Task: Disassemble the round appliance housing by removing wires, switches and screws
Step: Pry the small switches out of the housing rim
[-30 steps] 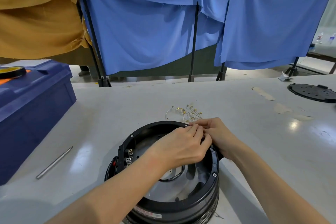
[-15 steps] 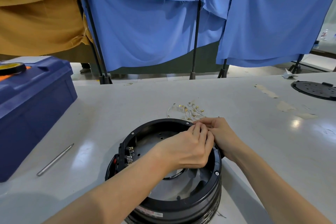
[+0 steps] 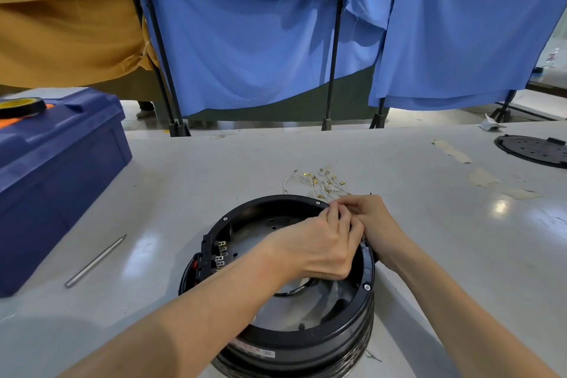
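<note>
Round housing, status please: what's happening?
Left hand and right hand pinching at housing far rim. Pulled wires piled behind. Screws still in rim. Nothing blocking.

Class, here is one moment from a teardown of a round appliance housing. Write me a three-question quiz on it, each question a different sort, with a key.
1. True or false: both hands work at the far right rim of the housing.
2. Where do the loose wires lie: A inside the blue box, B on the table behind the housing, C in the housing?
3. What thin tool lies left of the housing?

Key: 1 true. 2 B. 3 the metal rod.
</note>
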Available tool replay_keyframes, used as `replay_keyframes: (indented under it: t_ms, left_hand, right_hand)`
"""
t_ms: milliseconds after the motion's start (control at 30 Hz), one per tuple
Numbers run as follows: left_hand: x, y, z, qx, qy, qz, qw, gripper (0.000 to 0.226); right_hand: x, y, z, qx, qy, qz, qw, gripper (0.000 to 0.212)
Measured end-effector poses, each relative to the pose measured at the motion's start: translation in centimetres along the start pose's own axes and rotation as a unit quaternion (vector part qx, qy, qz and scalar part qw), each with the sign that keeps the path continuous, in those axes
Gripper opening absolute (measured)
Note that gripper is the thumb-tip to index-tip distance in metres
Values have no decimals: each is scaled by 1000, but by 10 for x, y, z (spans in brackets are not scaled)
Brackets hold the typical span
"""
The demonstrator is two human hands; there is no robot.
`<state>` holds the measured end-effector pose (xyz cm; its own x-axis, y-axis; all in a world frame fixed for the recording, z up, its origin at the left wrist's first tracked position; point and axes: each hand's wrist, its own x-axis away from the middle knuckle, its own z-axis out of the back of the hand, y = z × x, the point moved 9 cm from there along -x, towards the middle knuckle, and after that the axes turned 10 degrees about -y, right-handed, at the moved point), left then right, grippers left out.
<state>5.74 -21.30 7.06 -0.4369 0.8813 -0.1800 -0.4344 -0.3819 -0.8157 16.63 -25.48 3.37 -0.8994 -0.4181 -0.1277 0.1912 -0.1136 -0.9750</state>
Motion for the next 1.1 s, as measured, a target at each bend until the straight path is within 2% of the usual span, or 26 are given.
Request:
replay_keyframes:
  t_ms: [167,333,600,667,767,867,933,1000,1100]
  left_hand:
    - [-1,-11,-4,60,1,34,998,31]
    - [-1,-8,-8,26,-27,45,998,39]
    - [0,-3,-10,-24,-32,26,999,30]
    - [-1,-14,-6,-8,-19,54,998,28]
    - [2,-64,5,128,2,198,972,25]
    - [1,-59,-1,89,-30,190,977,28]
    - [2,-57,-3,126,-37,189,973,33]
    - [3,-61,-3,142,-35,208,967,40]
    - [4,-60,-7,165,-52,178,969,28]
  right_hand:
    - [1,-1,0,12,1,8,1000,38]
    - [2,-4,0,34,4,12,999,44]
    - [5,-9,-2,56,7,19,998,42]
    - [5,-11,-2,52,9,22,998,37]
    - [7,-14,-3,58,16,20,998,29]
    - [7,-13,-1,94,37,14,995,45]
    - [10,-13,-2,77,32,7,997,50]
    - [11,-16,-3,68,33,9,997,48]
    - [12,-15,-2,65,38,-8,997,39]
